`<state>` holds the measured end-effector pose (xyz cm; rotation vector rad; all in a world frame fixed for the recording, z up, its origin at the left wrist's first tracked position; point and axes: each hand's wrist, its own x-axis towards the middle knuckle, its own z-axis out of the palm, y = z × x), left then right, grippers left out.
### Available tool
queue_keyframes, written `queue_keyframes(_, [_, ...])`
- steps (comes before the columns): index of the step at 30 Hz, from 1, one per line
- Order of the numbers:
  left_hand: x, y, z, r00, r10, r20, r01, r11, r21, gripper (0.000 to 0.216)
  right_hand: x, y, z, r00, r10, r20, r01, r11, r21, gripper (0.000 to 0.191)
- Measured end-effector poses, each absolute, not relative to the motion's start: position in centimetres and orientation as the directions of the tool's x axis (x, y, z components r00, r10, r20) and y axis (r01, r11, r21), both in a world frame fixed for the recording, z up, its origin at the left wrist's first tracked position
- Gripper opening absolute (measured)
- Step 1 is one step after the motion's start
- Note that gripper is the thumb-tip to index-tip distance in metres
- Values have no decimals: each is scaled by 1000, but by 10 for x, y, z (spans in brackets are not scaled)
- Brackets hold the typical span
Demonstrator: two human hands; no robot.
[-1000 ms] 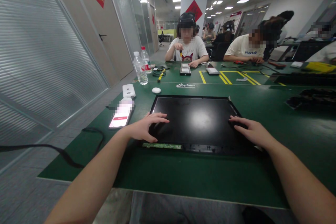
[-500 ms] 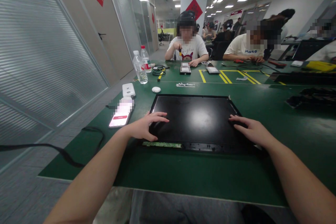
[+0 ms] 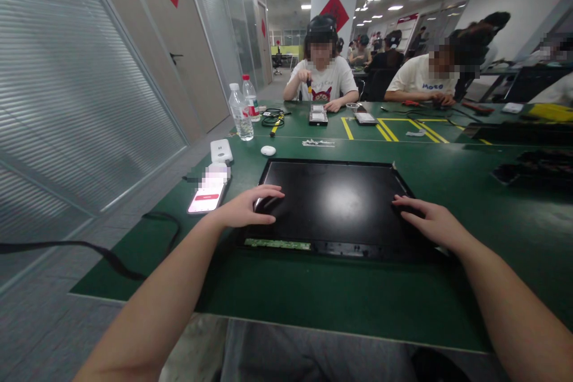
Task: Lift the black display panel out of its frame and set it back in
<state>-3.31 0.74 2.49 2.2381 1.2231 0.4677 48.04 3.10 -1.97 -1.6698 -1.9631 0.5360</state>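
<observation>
A black LCD screen panel (image 3: pixel 335 206) lies flat, face up, with a glare spot on its glossy surface. Along its near edge runs a narrow green circuit board strip (image 3: pixel 277 245). My left hand (image 3: pixel 250 206) is over the panel's left edge, open, thumb and fingers spread. At the right edge is my right hand (image 3: pixel 432 218), also open, its fingers stretched over the frame. Whether either palm presses on the panel cannot be made out. Neither hand is closed round anything.
Left of the panel lie a lit phone (image 3: pixel 206 194), a white power bank (image 3: pixel 221 151) and a small white case (image 3: pixel 268 150). Water bottles (image 3: pixel 242 116) stand behind. Across the green table (image 3: pixel 335 298), a co-worker (image 3: pixel 320 71) holds a screwdriver over hard drives (image 3: pixel 318 115). Dark parts (image 3: pixel 528 170) lie right.
My left thumb has moved up, away from the circuit board strip and closer to my fingers. My right hand and the panel stay nearly the same; the view has shifted slightly.
</observation>
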Motion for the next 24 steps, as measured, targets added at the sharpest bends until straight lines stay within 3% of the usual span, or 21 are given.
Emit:
queue_keyframes(5, [-33, 15, 12, 273, 943, 190, 798, -332, 503, 49, 481, 31, -19, -125, 986, 111, 783, 167, -599, 40])
queue_keyframes(9, [-38, 21, 4, 125, 974, 191, 905, -191, 379, 45, 480, 31, -20, -105, 989, 105, 768, 147, -623, 38])
queue_keyframes(16, [-44, 25, 2, 125, 983, 136, 937, -162, 310, 47, 487, 36, -18, 37, 955, 293, 813, 142, -565, 35])
queue_keyframes(21, [-43, 27, 0, 135, 984, 115, 939, -164, 304, 49, 495, 40, -16, 219, 968, 123, 860, -132, -493, 40])
queue_keyframes(24, [-43, 27, 1, 161, 981, 109, 934, -187, 305, 50, 497, 42, -17, 234, 970, 67, 875, -180, -449, 42])
